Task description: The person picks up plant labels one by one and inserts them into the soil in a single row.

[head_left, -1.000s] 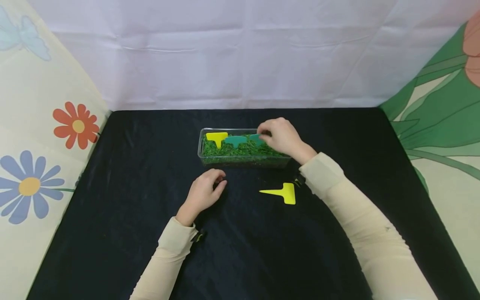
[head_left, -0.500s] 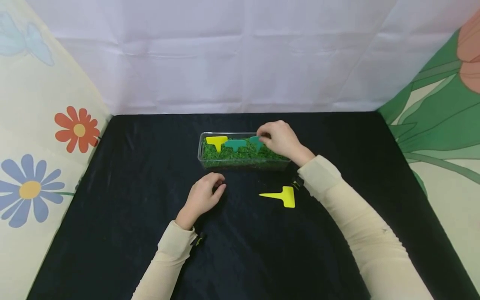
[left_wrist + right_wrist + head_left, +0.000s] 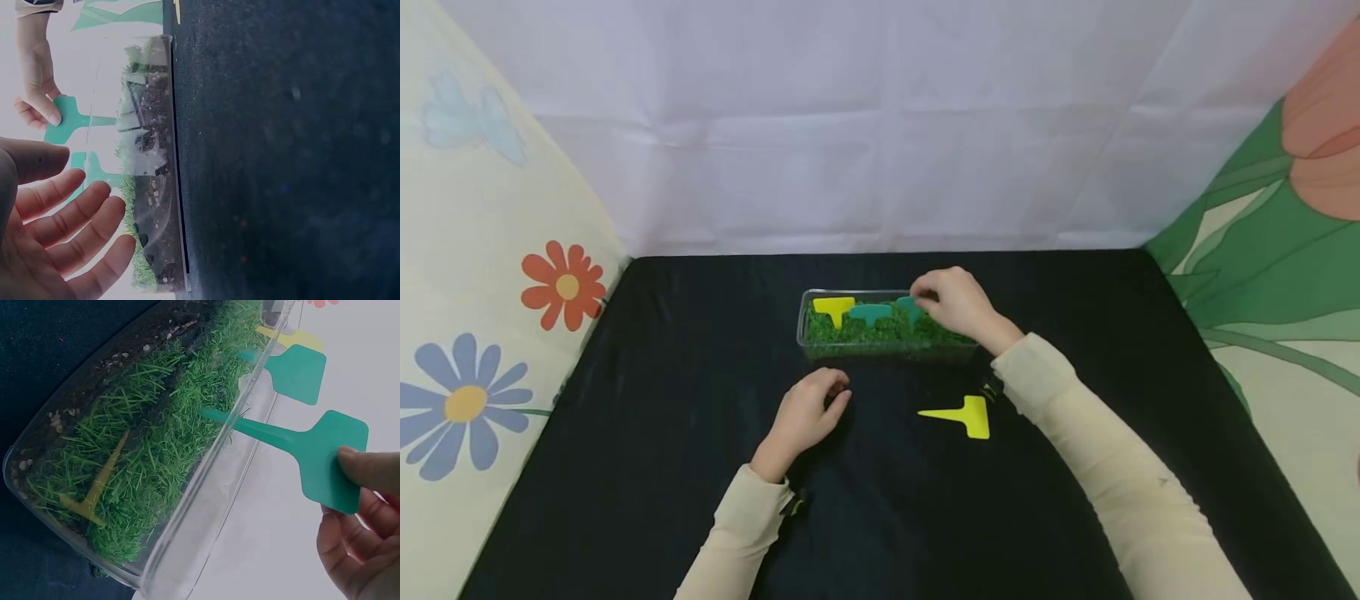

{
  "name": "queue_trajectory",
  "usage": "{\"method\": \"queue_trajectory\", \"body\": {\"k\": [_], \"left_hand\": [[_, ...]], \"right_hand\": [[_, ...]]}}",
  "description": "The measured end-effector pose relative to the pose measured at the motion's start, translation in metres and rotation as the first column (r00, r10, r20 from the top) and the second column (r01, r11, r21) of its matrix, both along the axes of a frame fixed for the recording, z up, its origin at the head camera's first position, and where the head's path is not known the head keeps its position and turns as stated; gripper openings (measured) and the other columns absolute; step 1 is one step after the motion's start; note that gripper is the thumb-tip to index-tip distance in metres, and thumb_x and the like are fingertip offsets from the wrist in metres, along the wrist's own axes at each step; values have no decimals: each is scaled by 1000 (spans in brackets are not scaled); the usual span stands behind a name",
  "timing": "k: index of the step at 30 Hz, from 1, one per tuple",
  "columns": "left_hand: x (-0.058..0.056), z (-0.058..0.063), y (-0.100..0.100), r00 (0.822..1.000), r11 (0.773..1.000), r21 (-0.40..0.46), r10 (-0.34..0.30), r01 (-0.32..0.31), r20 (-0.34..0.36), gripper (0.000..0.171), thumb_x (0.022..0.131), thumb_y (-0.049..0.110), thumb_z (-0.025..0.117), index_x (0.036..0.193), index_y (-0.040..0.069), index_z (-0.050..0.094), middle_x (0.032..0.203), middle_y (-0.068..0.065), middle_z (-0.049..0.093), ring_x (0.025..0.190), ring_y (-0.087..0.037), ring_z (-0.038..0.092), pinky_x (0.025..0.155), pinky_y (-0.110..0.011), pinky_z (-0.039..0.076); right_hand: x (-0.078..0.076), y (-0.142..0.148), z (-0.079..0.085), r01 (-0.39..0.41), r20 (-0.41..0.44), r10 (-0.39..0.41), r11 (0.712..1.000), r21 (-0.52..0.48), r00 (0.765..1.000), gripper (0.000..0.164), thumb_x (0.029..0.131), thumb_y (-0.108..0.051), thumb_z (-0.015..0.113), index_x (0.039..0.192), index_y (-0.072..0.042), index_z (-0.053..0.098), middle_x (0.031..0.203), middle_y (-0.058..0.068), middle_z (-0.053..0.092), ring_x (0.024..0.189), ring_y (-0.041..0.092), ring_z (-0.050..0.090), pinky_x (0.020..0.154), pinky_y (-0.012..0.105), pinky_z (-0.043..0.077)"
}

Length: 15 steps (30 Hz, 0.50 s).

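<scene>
My right hand (image 3: 961,304) pinches the broad head of a green T-shaped plant label (image 3: 331,456) between thumb and fingers. That label's pointed stem reaches down into the grass (image 3: 156,444) of a clear rectangular planter (image 3: 802,332). Left of it another green label (image 3: 871,313) stands in the grass, and a yellow label (image 3: 834,308) stands at the left end. My left hand (image 3: 805,412) holds nothing, its fingers loosely bent, in front of the planter's left part. In the left wrist view, soil shows through the planter's wall.
A second yellow label (image 3: 973,417) lies flat on the black cloth (image 3: 880,517), in front of the planter's right end, its tip pointing left. Behind stands a white backdrop (image 3: 880,150). Flower-printed panels (image 3: 467,404) flank the table.
The head view has tilted upward, so everything sits lower in it. My right hand keeps its pinch on the green label at nearly the same spot; the left hand stays put.
</scene>
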State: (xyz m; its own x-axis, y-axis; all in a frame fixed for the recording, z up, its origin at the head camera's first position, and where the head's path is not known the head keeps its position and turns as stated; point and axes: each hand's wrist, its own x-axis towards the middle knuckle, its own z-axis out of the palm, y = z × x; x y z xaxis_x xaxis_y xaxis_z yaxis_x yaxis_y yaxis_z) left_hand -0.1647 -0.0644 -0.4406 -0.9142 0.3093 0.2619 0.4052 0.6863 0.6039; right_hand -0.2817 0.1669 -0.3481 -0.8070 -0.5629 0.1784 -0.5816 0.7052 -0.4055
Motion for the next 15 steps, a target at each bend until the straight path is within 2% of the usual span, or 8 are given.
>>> {"method": "queue_trajectory", "body": {"k": [8,15], "left_hand": [[4,-3,0,1000,1000,14,-12,12,-18,11,86,11,62,95,5,64,86,-3,61,75,-15,59,66,-31,49],[1,0,0,999,1000,15,-12,12,-38,11,85,10,63,94,5,64,85,-3,60,75,-15,59,65,-31,49]], "right_hand": [[3,1,-4,4,12,-4,1000,12,1000,13,83,-4,64,96,-3,69,90,11,67,76,20,62,68,34,50],[1,0,-4,-14,-2,14,1000,23,1000,12,83,-5,64,95,-4,69,90,11,67,76,21,62,69,34,50]]}}
